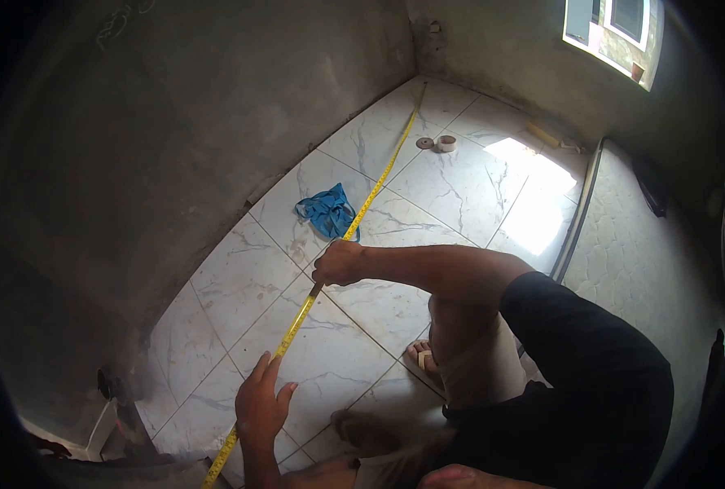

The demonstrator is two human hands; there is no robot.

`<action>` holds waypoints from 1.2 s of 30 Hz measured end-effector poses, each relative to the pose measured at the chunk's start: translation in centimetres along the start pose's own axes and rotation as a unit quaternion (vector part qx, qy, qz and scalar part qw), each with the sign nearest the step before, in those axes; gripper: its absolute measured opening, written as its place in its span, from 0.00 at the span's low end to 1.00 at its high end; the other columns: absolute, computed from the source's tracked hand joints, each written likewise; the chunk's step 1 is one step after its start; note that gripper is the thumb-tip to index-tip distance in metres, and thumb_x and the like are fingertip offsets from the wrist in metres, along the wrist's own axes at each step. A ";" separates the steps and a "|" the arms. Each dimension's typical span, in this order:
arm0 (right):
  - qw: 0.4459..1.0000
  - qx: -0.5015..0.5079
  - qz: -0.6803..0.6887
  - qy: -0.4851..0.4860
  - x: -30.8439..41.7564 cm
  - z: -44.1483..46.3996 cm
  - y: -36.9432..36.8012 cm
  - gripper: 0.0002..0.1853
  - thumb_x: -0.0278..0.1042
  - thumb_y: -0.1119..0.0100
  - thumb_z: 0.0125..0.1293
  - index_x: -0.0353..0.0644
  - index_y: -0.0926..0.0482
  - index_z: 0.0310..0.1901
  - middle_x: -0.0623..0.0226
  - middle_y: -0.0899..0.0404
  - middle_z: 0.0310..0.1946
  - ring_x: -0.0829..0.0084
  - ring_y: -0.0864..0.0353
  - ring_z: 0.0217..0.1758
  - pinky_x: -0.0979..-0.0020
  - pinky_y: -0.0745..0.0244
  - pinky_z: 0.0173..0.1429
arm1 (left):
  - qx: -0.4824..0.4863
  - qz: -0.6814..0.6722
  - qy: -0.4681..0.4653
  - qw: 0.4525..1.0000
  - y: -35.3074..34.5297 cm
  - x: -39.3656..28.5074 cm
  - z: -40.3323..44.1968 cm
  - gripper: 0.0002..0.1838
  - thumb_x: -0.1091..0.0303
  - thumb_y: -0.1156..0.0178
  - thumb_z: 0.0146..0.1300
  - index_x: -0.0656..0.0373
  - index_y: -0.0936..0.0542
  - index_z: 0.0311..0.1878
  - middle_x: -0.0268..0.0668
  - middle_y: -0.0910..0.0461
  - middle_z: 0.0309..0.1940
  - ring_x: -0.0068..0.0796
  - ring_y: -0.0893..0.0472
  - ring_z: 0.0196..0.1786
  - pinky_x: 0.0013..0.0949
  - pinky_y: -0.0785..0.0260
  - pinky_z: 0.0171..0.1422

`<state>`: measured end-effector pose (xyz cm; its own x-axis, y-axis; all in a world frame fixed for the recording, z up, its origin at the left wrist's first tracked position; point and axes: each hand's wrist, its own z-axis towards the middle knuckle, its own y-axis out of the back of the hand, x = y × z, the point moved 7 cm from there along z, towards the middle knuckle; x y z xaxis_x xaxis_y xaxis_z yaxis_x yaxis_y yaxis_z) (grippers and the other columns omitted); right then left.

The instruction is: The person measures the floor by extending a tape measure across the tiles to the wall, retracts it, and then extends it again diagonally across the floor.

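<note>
Across the marble-patterned tile floor [452, 191]: a yellow tape-measure blade [297, 322] is stretching in a long diagonal, its far end lying near the room's corner and its near end running out of view at the lower left.
Blade's long axis: it is pointing up and to the right, passing under the left hand and through the right, so both hands are sitting along the same line.
Right hand [338, 262]: its fingers are curling closed around the blade, gripping it farther along toward the corner; this is the hand nearer the far end.
Left hand [261, 399]: it is lying over the blade closer to the body, fingers reaching forward along it, thumb spreading away to the side, not clenching.
Between the hands: a short stretch of blade is showing its markings.
Blue cloth [327, 210]: it is lying crumpled just beyond the right hand, beside the blade.
Toward the corner: a roll of tape [445, 143] and a flat disc [424, 143] are resting side by side, right of the blade.
Right side: a mattress [631, 236] is standing near the wall, well apart from both hands.
</note>
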<state>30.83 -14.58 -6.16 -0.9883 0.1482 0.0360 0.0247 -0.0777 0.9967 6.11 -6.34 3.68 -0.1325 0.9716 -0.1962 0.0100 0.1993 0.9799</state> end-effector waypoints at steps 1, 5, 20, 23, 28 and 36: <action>1.000 0.000 -0.002 0.001 0.2 -0.1 0.5 0.07 0.42 0.41 0.62 0.50 0.20 0.37 0.69 0.21 0.31 0.63 0.16 0.36 0.59 0.22 0.36 | -0.001 0.001 0.007 1.000 0.1 0.0 0.0 0.28 0.62 0.33 0.56 0.61 0.26 0.60 0.45 0.29 0.64 0.47 0.24 0.60 0.42 0.31 0.61; 1.000 -0.005 0.012 0.016 2.2 0.0 1.9 0.08 0.42 0.39 0.62 0.50 0.19 0.38 0.69 0.20 0.31 0.63 0.16 0.37 0.60 0.22 0.37 | 0.006 0.001 0.026 1.000 0.3 0.4 0.0 0.28 0.60 0.35 0.58 0.61 0.27 0.60 0.46 0.30 0.64 0.47 0.26 0.60 0.45 0.34 0.63; 0.999 0.011 -0.002 -0.036 0.3 0.1 0.8 0.10 0.44 0.38 0.62 0.51 0.18 0.39 0.69 0.18 0.33 0.63 0.16 0.41 0.61 0.21 0.40 | -0.014 0.029 0.030 0.999 0.8 0.4 0.1 0.28 0.59 0.35 0.59 0.60 0.27 0.61 0.45 0.31 0.65 0.42 0.30 0.66 0.48 0.45 0.72; 0.999 -0.004 0.006 -0.032 0.3 0.2 1.0 0.10 0.45 0.38 0.61 0.50 0.18 0.38 0.69 0.18 0.32 0.63 0.16 0.40 0.61 0.21 0.39 | -0.020 0.043 0.022 0.999 0.7 0.4 -0.1 0.28 0.59 0.35 0.59 0.59 0.27 0.62 0.44 0.30 0.65 0.41 0.30 0.66 0.48 0.45 0.72; 0.999 -0.033 -0.002 0.002 1.0 0.2 1.2 0.09 0.44 0.39 0.62 0.50 0.20 0.36 0.70 0.21 0.30 0.63 0.16 0.35 0.60 0.22 0.34 | -0.018 0.046 0.040 0.998 0.9 0.8 -0.1 0.28 0.60 0.35 0.59 0.59 0.27 0.62 0.43 0.30 0.65 0.41 0.31 0.66 0.49 0.47 0.74; 1.000 -0.031 -0.001 -0.001 0.9 0.4 1.1 0.09 0.44 0.39 0.61 0.50 0.20 0.36 0.69 0.21 0.30 0.63 0.16 0.35 0.60 0.21 0.34 | -0.042 0.045 0.040 0.997 1.3 1.3 -0.3 0.28 0.61 0.35 0.58 0.60 0.27 0.61 0.45 0.29 0.64 0.43 0.29 0.65 0.50 0.46 0.73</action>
<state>30.05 -14.19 -5.03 -0.9879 0.1513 0.0338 0.0127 -0.1381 0.9903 5.69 -4.91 4.68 -0.2138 0.9710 -0.1070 -0.0578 0.0968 0.9936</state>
